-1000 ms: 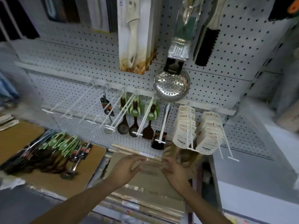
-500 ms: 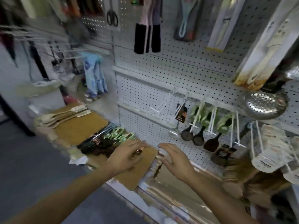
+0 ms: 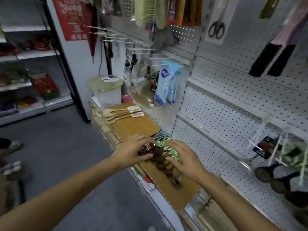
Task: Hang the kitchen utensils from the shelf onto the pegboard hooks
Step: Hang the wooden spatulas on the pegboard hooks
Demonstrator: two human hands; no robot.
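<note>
Two hands (image 3: pixel 160 155) on one heap of dark utensils (image 3: pixel 160 158), too tangled to count. Four pale spoons (image 3: pixel 116 113) on a board. Two boards (image 3: pixel 135 126). Two blue packets (image 3: pixel 167 84) hanging. One pair of scissors (image 3: pixel 216 29). Two black brushes (image 3: pixel 271 60).

Red poster (image 3: pixel 73 15): pale print and a row of small squares near its foot, too blurred to read.
Blue packet (image 3: pixel 164 84): a round white badge with dark marks, not legible.
Spoon tags (image 3: pixel 133 108): printed, unreadable.
Lid label (image 3: pixel 109 79): white, with dark marks too small to tell.
</note>
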